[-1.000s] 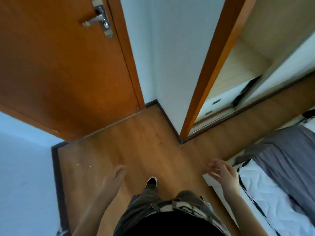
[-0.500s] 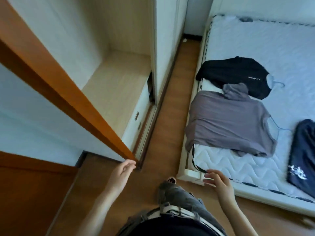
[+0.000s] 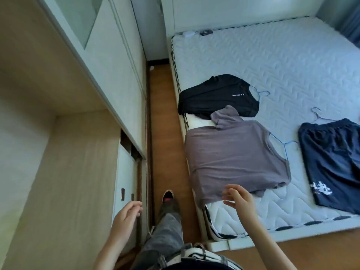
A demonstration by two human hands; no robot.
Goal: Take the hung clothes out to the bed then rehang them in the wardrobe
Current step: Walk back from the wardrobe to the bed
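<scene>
Three garments on wire hangers lay on the white quilted mattress (image 3: 272,61): a black T-shirt (image 3: 218,94) at 12 o'clock, a grey T-shirt (image 3: 233,158) overhanging the edge, dark navy shorts (image 3: 335,162) at 3 o'clock. The left hand (image 3: 126,215) and right hand (image 3: 238,199) were loosely spread, holding nothing. The pale wooden wardrobe (image 3: 64,152) stood open at 9 o'clock.

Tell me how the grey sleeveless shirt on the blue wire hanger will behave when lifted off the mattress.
The grey sleeveless shirt looks thin and wrinkled, so it is probably floppy and light. Its hem overhangs the mattress edge, so a push may slide it off. Lifted by the blue wire hanger, it should drape and may swing.
</scene>
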